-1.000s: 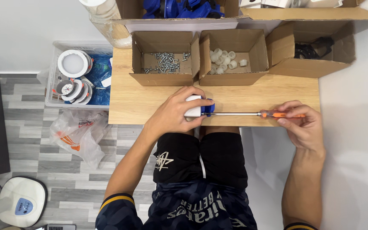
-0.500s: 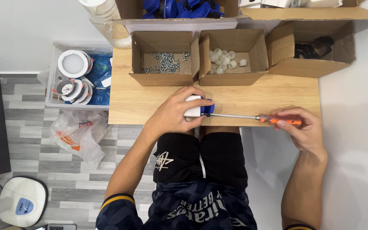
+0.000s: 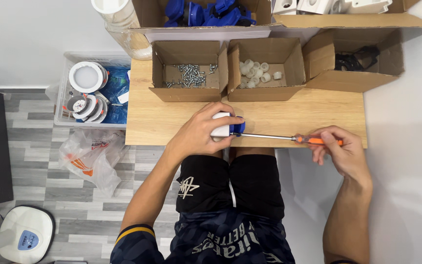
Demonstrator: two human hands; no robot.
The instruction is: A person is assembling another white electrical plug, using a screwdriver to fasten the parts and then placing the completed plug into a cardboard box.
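Left hand (image 3: 199, 134) clamped on white-blue part (image 3: 225, 126), right hand (image 3: 343, 151) gripping screwdriver (image 3: 289, 139), box of screws (image 3: 187, 73)

Bright, even indoor light falls from above, with no harsh glare. Soft shadows lie under the cardboard boxes (image 3: 269, 68) and beneath the wooden table (image 3: 172, 122). The picture is sharp throughout, with slight wide-angle bending at the edges.

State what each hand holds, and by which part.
Left hand grips the white-and-blue part around its white body; right hand holds the screwdriver by its orange handle.
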